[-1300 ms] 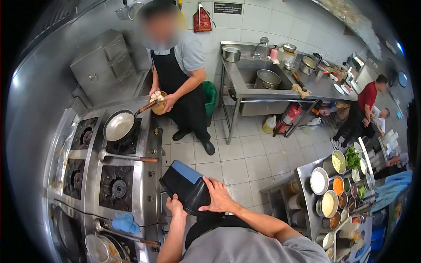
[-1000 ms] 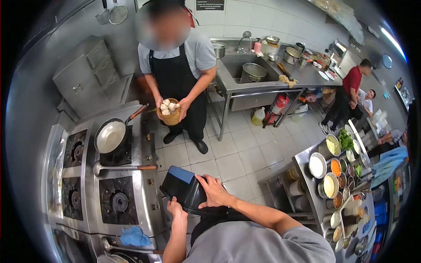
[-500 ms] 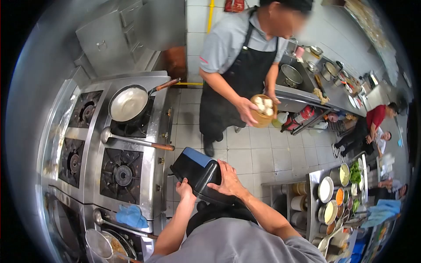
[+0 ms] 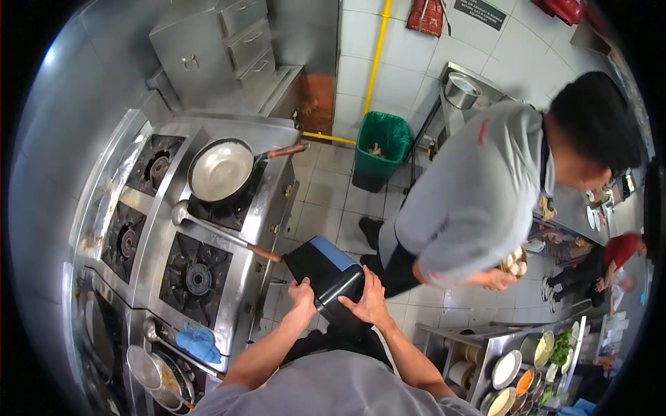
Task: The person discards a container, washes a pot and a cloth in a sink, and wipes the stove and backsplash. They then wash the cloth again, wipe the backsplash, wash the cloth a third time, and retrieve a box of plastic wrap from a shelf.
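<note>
Between my two hands is a black plastic box with a blue panel (image 4: 312,274), held at waist height in front of me. My left hand (image 4: 302,298) grips its near left edge, thumb up along the side. On the right side, my right hand (image 4: 365,298) is pressed with the fingers over the edge and the thumb on the near face. The box's underside is hidden. Just left of it, a long ladle (image 4: 218,230) lies across the stove, its wooden handle end overlapping the box's corner in this view.
A wok (image 4: 220,171) sits on the stove (image 4: 243,277) at left, with a blue cloth (image 4: 198,342) nearer me. A co-worker (image 4: 479,187) stands close at front right, holding a steamer of buns (image 4: 515,264). Beyond are a green bin (image 4: 373,175) and, at lower right, an ingredient counter (image 4: 483,352).
The co-worker has turned and moved right with the steamer, uncovering the green bin. My view has shifted. Both my hands still hold the black box.
</note>
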Motion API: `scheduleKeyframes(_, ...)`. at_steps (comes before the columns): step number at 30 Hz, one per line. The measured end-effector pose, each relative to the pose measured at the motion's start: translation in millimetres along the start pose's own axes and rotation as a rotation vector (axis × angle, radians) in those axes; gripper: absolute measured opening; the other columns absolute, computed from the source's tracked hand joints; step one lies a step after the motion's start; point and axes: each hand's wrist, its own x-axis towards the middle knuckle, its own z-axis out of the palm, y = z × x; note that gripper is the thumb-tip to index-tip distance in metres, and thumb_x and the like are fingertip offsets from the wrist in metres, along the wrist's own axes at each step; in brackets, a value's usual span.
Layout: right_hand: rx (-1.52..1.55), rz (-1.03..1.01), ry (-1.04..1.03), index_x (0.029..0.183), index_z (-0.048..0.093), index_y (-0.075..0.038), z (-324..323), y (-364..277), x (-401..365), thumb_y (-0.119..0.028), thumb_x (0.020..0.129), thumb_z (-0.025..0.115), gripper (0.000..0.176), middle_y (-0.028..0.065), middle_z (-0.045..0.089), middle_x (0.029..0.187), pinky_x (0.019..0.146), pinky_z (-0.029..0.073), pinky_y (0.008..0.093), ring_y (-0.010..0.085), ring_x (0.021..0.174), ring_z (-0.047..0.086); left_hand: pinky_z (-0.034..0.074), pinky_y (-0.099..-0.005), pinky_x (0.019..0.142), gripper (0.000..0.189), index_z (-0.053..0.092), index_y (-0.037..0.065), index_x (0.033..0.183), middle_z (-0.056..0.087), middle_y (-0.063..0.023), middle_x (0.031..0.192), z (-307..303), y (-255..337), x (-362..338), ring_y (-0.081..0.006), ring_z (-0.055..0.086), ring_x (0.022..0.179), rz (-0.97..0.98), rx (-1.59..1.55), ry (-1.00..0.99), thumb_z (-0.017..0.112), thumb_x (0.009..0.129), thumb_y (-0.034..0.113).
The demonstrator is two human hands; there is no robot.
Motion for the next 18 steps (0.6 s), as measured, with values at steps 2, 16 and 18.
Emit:
scheduleKeyframes(2, 0.019, 0.004, 0.014, 0.139, 0.026, 0.006, -10.0, 8.2, 13.5, -0.045, 0.066, 0.079, 0.104, 0.0275, 0.039, 0.133, 0.104, 0.03, 0.0494, 0.0421, 0.124, 0.038, 0.048, -0.0357, 0.076, 0.015, 0.052, 0.0, 0.103, 0.061, -0.0108, 0.096, 19.1, -2.6, 14.6, -0.0207, 0.058, 0.086, 0.024, 0.012, -0.043, 0.056, 0.091, 0.007)
scheduleKeyframes(16, 0.294, 0.165, 0.292, 0.132, 0.037, 0.007, -91.6, 56.5, 121.9, -0.041, 0.076, 0.074, 0.082, 0.0255, 0.045, 0.124, 0.099, 0.039, 0.043, 0.0394, 0.117, 0.046, 0.042, -0.0291, 0.087, 0.028, 0.05, -0.002, 0.117, 0.06, -0.01, 0.107, 195.5, 61.6, 15.2, -0.0165, 0.055, 0.095, 0.538, 0.251, -0.476, 0.057, 0.093, 0.011)
scheduleKeyframes(18, 0.32, 0.201, 0.327, 0.129, 0.039, 0.006, -96.1, 72.2, 147.4, -0.036, 0.077, 0.075, 0.076, 0.0263, 0.045, 0.125, 0.098, 0.039, 0.0424, 0.0364, 0.117, 0.048, 0.044, -0.0269, 0.082, 0.031, 0.048, 0.0, 0.119, 0.061, -0.0074, 0.103, 228.4, 67.9, 20.5, -0.0135, 0.056, 0.09, 0.547, 0.183, -0.541, 0.058, 0.093, 0.013)
